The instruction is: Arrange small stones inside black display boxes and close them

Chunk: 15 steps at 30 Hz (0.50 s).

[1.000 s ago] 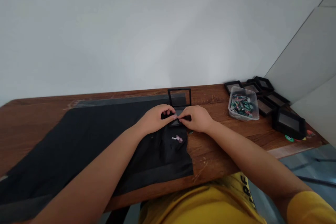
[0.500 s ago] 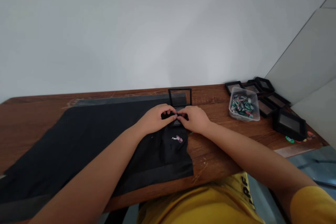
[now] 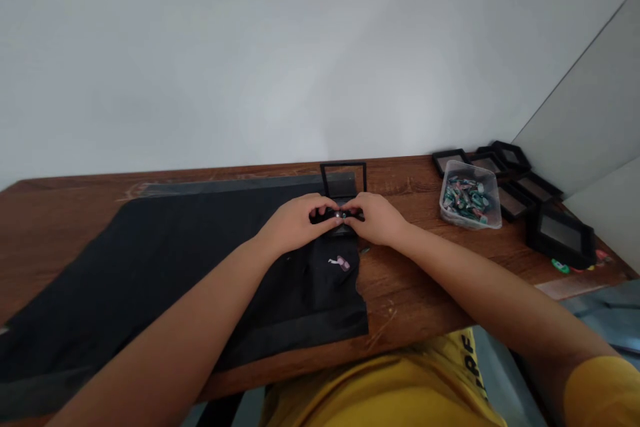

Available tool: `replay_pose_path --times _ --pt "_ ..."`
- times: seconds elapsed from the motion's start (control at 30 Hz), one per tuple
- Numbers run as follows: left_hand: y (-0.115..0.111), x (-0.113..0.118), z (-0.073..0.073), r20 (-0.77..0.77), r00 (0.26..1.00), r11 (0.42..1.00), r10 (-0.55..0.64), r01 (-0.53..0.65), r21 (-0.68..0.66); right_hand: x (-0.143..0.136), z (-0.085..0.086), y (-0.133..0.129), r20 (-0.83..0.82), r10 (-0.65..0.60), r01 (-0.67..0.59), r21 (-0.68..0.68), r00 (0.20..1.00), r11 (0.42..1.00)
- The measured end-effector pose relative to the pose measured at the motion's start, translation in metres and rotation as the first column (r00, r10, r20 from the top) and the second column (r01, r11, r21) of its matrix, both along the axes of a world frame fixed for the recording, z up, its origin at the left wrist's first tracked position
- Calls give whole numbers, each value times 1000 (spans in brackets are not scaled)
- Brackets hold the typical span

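- The thumbs and index fingers of the left hand and right hand curve toward each other, tips almost meeting, in a narrow pinch on a small, dark, glossy piece; the remaining fingers curl, and whether they touch anything cannot be told.
- That piece sits between the fingertips, just above the dark, flat lower part of a black case; most of it is covered, so its shape and material are unclear.
- It is probably light and, given its shine, likely hard and a little slippery; a fingertip hold at its opposite edges, lightly pressed, should suit it.
- Behind the fingertips stands the case's thin, black, rectangular frame, raised upright; it looks stiff but slender, so it is best taken by its side bars or corners, without bending.
- Just in front of the hands, a small pink-and-white piece lies on a wide black cloth; the cloth looks soft and wrinkles easily.
- Farther right, on the brown wooden table, a clear plastic tub holds many small green and reddish pieces; its walls look thin, so gripping under the rim seems sensible.
- Beyond the tub lie several black-framed cases, the nearest one thick-edged, with a greyish pane possibly prone to smudges or scratches; the edges are the safer hold.
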<state>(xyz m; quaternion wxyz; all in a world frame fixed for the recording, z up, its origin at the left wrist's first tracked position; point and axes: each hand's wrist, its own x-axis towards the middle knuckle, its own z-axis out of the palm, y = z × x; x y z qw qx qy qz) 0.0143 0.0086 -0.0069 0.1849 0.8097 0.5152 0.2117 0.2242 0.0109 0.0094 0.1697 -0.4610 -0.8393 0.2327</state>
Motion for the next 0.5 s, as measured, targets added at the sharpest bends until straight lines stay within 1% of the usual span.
replay_pose_path --times 0.13,0.3,0.4,0.5 --pt "0 -1 0 6 1000 1000 -11 11 11 -2 1 -5 44 -13 12 21 999 1000" --pt "1 -1 -1 4 1000 1000 29 -29 3 -3 5 -9 65 1 -2 11 998 1000" --pt "1 -2 -2 21 999 999 49 -49 -13 -2 7 -9 68 -25 26 -9 997 1000" --pt "1 -2 -4 42 997 998 60 -59 -20 -3 8 -9 89 -40 40 -1 995 999"
